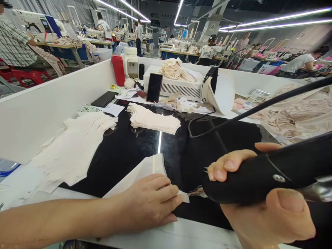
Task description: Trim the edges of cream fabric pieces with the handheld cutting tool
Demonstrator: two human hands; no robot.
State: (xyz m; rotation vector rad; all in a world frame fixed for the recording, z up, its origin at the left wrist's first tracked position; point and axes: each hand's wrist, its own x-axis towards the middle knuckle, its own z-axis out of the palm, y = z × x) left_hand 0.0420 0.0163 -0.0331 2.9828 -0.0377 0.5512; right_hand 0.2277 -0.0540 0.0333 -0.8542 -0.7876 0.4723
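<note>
In the head view, the thin cream cloth piece (147, 166) lies at the near edge of the glossy black-topped table (186, 148); the left hand (145, 204) holds its narrow end, fingers bunched. It should handle light and limp — best gripped near that end (gloss may let it slide). The right hand's (269, 224) fingers wrap a thick black metal-tipped tool (241, 183). Open room lies beyond — up to the stacked cream cloth (155, 119).
</note>
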